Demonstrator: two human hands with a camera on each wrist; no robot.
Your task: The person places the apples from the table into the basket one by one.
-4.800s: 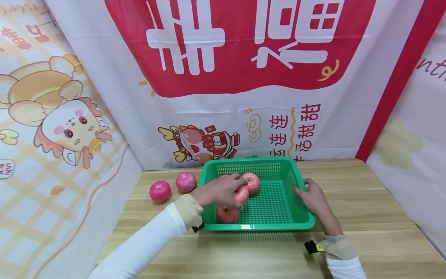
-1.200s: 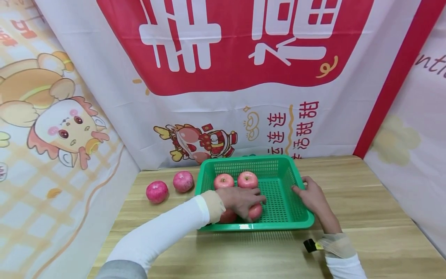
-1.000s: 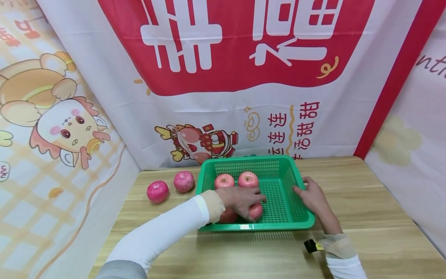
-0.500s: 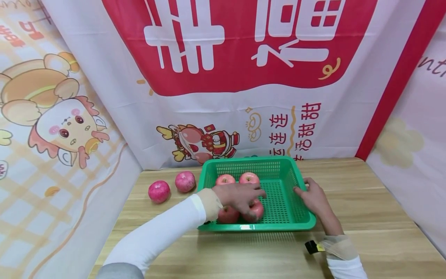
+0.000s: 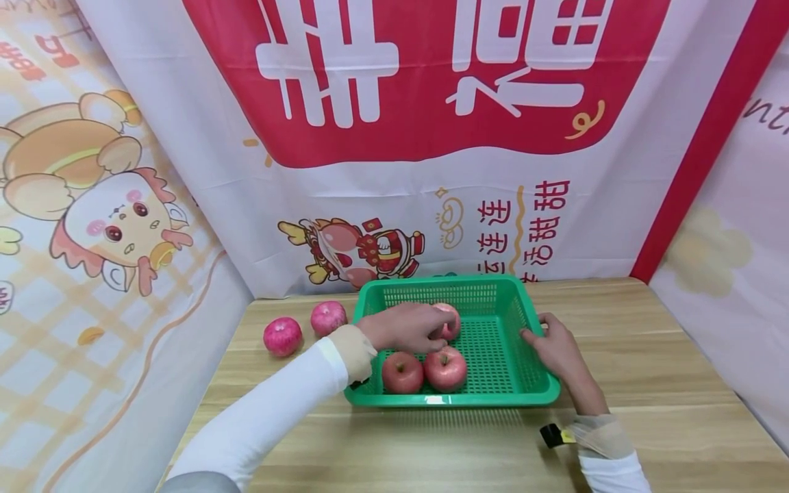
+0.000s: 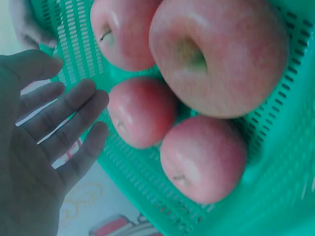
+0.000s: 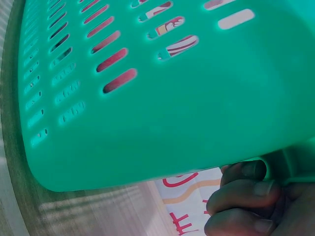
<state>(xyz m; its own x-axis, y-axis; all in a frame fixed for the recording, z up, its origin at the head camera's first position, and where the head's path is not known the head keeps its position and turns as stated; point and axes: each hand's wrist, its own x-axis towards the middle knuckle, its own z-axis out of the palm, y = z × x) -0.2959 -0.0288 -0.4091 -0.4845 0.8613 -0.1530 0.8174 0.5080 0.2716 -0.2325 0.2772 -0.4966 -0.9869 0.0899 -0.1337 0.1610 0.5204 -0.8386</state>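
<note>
The green plastic basket [image 5: 487, 400] holds several red apples. Two lie side by side at its near left, the left apple [image 5: 403, 374] and the right apple [image 5: 446, 370]. My left hand [image 5: 407, 327] is over the back left of the basket, partly covering a far apple [image 5: 453, 320]. The left wrist view shows that hand [image 6: 54, 128] with fingers extended and apart, holding nothing, beside a cluster of apples [image 6: 204, 160]. My right hand [image 5: 557, 348] grips the basket's right rim, thumb inside; in the right wrist view its fingers [image 7: 241, 194] curl under the rim.
Two round, streaky magenta things, a left one [image 5: 283, 336] and a right one [image 5: 329, 318], lie on the wooden table [image 5: 431, 452] left of the basket. A printed cloth [image 5: 345, 198] hangs right behind it. Patterned walls stand at both sides.
The apple my left hand held 4.8 s ago now lies at the near side, beside the left apple. The left hand has let go and moved back and leftward. My right hand stays on the rim.
</note>
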